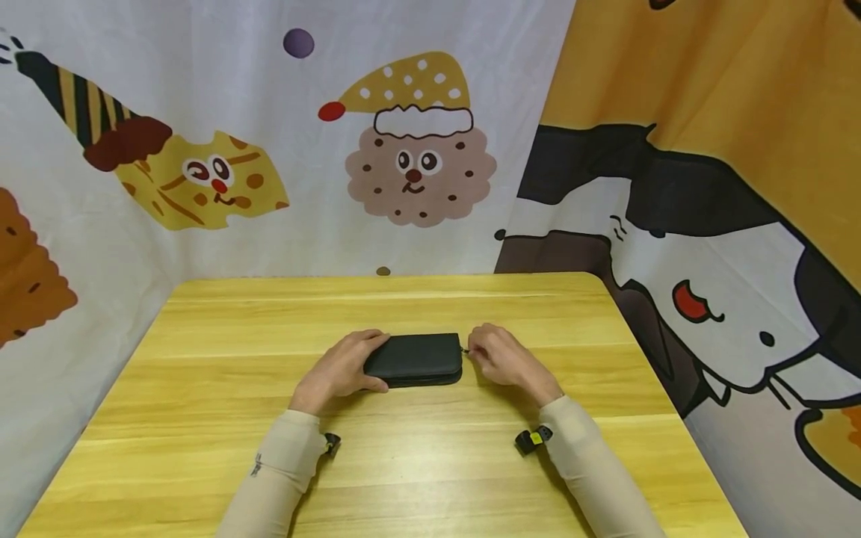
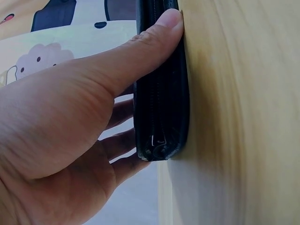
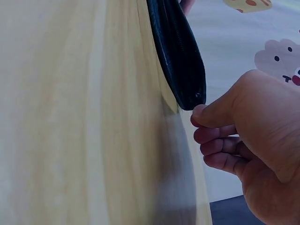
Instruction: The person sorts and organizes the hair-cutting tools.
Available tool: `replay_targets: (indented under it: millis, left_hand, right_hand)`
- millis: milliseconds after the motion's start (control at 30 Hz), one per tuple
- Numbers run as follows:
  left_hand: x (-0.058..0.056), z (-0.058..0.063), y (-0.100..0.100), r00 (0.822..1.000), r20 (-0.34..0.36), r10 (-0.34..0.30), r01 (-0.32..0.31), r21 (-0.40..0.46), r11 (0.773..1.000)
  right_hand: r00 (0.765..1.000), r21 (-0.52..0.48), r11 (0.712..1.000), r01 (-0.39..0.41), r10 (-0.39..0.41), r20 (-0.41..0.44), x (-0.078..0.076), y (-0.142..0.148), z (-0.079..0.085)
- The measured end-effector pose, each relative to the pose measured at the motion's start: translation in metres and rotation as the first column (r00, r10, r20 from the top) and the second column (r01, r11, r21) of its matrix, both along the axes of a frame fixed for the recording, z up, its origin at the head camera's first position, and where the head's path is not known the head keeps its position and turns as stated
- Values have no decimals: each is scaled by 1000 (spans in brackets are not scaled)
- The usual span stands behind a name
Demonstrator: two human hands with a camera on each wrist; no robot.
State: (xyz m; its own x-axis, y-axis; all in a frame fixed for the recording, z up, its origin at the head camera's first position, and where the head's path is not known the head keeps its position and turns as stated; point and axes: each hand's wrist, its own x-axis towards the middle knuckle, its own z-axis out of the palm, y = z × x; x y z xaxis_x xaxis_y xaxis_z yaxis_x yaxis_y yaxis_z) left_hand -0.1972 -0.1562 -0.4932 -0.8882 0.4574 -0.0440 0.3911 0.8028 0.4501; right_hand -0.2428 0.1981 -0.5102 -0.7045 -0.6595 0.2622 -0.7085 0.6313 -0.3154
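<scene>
A black zip-around wallet (image 1: 413, 359) lies flat in the middle of the wooden table. My left hand (image 1: 341, 366) grips its left end, the thumb along the near zipped edge and the fingers on the far side. In the left wrist view the zipper (image 2: 155, 103) runs along that edge and its teeth look closed there. At the wallet's right corner my right hand (image 1: 504, 355) pinches the small zipper pull (image 1: 465, 350) between thumb and curled forefinger. The right wrist view shows those fingertips (image 3: 199, 112) at the wallet's corner; they mostly cover the pull.
The light wooden table (image 1: 417, 463) has rounded far corners. Behind it hangs a white curtain (image 1: 235, 75) printed with cartoon figures, and a yellow and black printed part (image 1: 706, 90) is at the right. A small black device (image 1: 534, 440) sits at each wrist.
</scene>
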Motion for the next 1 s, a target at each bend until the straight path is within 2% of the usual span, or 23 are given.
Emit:
replay_targets:
  millis: [200, 400, 733, 967, 1000]
  left_hand:
    - [0, -1, -2, 1000, -10, -3, 3, -4, 1000]
    - [0, -1, -2, 1000, -13, -6, 6, -8, 1000]
    - [0, -3, 0, 1000, -16, -6, 6, -18, 1000]
    - [0, -3, -2, 1000, -15, -16, 16, 7, 1000]
    - [-5, -13, -7, 999, -34, -38, 39, 26, 999]
  right_hand:
    - [999, -24, 999, -33, 33, 41, 3, 2, 1]
    - [995, -18, 997, -80, 81, 57, 12, 5, 2]
    - [992, -19, 993, -114, 115, 57, 28, 2, 0]
    - [992, -4, 992, -123, 123, 18, 37, -5, 0]
    - [992, 0, 992, -124, 124, 13, 38, -6, 0]
